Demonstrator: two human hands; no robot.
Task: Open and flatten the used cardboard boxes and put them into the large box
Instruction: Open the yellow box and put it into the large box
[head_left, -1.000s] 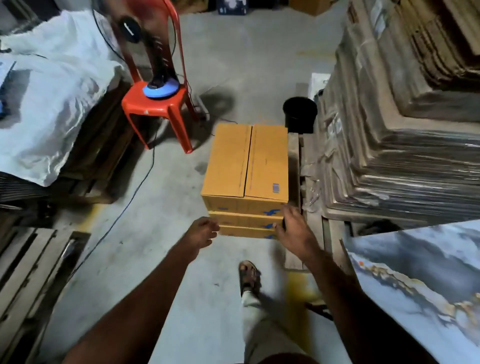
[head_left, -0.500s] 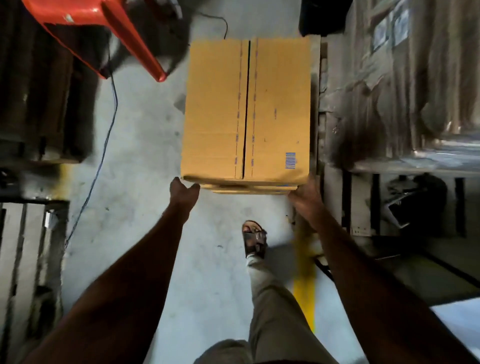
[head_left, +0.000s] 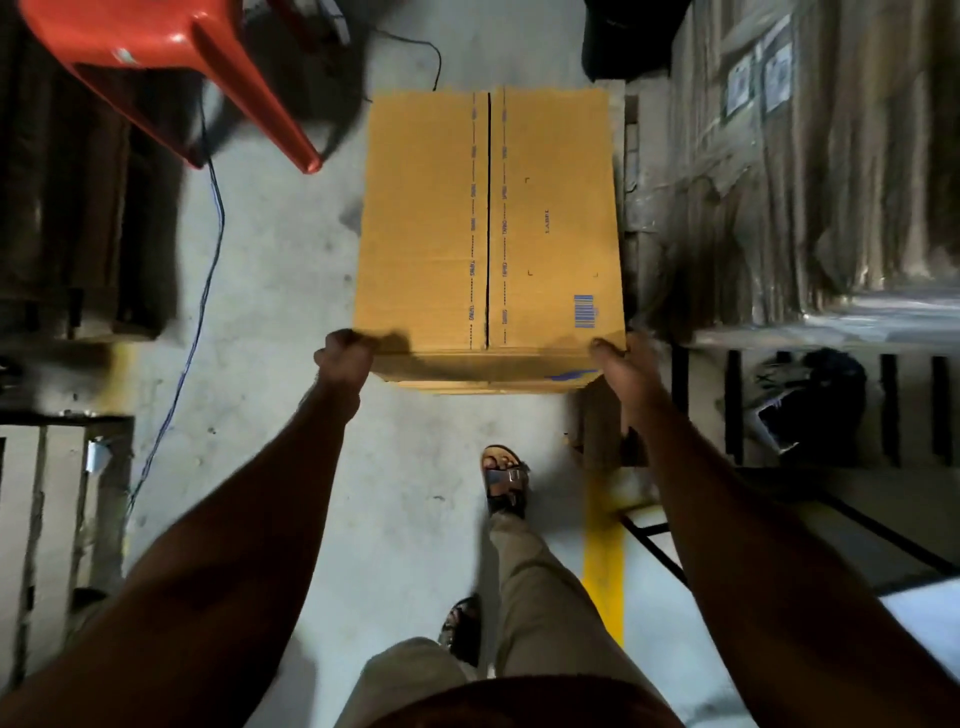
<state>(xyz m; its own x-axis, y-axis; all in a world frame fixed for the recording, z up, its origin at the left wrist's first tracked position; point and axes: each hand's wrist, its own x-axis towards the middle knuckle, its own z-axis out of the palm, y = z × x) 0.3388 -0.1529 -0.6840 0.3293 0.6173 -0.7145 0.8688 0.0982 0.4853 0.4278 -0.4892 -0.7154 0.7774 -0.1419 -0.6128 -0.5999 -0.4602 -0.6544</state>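
A closed yellow-brown cardboard box (head_left: 488, 223) with blue print and a barcode lies ahead of me, its two top flaps meeting along a dark centre seam. It rests on more boxes, of which only a thin front edge shows below it. My left hand (head_left: 343, 358) grips the box's near left corner with curled fingers. My right hand (head_left: 621, 364) holds the near right corner, fingers wrapped round the edge. The large box is not in view.
A red plastic chair (head_left: 171, 67) stands at the upper left with a blue cable (head_left: 202, 291) running down the concrete floor. Wooden pallets (head_left: 57, 509) lie on the left. A wrapped stack of flattened cardboard (head_left: 795, 171) rises on the right. A yellow floor line (head_left: 602, 566) runs near my sandalled feet.
I have stepped closer and now look straight down on the box. Both hands have moved from beside its front onto the near corners and taken hold.
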